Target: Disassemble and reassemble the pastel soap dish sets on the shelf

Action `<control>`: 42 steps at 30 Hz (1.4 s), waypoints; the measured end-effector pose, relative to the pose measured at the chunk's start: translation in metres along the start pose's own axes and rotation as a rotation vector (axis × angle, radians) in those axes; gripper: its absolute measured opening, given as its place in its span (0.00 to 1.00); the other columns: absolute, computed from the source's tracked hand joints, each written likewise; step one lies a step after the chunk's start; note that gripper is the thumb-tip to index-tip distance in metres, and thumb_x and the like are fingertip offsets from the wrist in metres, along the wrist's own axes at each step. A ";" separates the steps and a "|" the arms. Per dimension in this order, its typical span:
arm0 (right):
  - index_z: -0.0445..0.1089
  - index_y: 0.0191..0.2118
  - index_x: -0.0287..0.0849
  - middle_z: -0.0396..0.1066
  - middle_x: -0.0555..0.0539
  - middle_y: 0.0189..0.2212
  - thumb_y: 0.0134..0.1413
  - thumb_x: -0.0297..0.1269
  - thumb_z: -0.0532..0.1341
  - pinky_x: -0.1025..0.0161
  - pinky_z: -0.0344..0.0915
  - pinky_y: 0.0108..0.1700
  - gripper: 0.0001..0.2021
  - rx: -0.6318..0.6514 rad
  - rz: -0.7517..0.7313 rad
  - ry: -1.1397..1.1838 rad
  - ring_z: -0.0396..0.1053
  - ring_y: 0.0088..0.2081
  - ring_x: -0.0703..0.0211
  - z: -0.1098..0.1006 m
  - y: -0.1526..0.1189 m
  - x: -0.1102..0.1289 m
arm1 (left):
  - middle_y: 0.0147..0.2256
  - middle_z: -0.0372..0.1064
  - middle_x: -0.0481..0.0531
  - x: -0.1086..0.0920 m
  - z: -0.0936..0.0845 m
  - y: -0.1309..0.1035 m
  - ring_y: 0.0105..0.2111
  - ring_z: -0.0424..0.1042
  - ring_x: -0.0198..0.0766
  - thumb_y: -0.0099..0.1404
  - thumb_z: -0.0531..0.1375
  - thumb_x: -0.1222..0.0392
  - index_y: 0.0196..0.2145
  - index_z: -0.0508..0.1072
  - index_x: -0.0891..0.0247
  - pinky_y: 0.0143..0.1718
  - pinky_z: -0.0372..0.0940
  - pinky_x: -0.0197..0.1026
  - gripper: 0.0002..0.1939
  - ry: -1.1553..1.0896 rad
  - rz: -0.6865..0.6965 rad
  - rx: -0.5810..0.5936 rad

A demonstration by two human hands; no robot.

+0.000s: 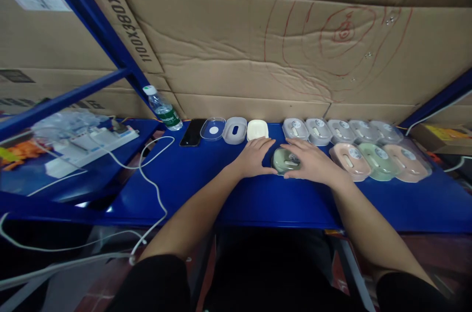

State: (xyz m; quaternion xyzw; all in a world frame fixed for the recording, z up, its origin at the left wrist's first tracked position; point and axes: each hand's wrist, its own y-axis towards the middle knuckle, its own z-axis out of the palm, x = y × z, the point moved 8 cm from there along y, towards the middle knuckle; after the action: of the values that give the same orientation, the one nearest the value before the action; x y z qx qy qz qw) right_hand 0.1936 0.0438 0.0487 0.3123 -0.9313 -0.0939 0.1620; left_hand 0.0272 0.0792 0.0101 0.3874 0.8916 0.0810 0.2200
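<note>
A green box with a clear lid rests on the blue table between my hands. My right hand curves round its right side, fingers over the top and thumb at the near edge, gripping it. My left hand is at the box's left, its thumb and fingers spread apart, with nothing in its grasp. Just behind my left hand lies a cream-coloured piece. Beside that are a grey tray with an oval slot and a clear lid with a white round sticker.
Several lidded grey boxes line the back right, with pink boxes and a green box before them. A phone, a bottle, a white cable and a power strip are at the left.
</note>
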 end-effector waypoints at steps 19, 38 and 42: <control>0.69 0.64 0.51 0.66 0.39 0.65 0.52 0.52 0.73 0.36 0.66 0.65 0.34 -0.291 -0.007 0.253 0.67 0.65 0.37 -0.013 0.008 0.009 | 0.65 0.65 0.62 -0.005 -0.028 -0.001 0.64 0.67 0.50 0.77 0.53 0.46 0.70 0.62 0.57 0.64 0.65 0.55 0.29 -0.088 0.026 -0.168; 0.69 0.41 0.49 0.75 0.52 0.23 0.62 0.62 0.63 0.61 0.63 0.20 0.20 -0.646 0.441 0.856 0.70 0.18 0.57 -0.011 -0.005 -0.049 | 0.57 0.74 0.62 -0.029 -0.049 -0.012 0.53 0.77 0.48 0.70 0.64 0.45 0.60 0.72 0.62 0.51 0.74 0.50 0.26 0.059 0.248 -0.351; 0.69 0.39 0.49 0.73 0.53 0.21 0.57 0.63 0.65 0.62 0.58 0.16 0.21 -0.639 0.507 0.965 0.65 0.15 0.59 -0.012 -0.002 -0.056 | 0.64 0.66 0.66 -0.032 -0.050 -0.013 0.54 0.76 0.49 0.72 0.63 0.48 0.48 0.77 0.63 0.51 0.73 0.53 0.16 0.161 0.310 -0.311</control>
State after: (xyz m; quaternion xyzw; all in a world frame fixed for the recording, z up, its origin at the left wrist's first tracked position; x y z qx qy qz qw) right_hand 0.2410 0.0755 0.0452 0.0252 -0.7246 -0.1745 0.6662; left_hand 0.0150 0.0486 0.0615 0.4734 0.8130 0.2807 0.1901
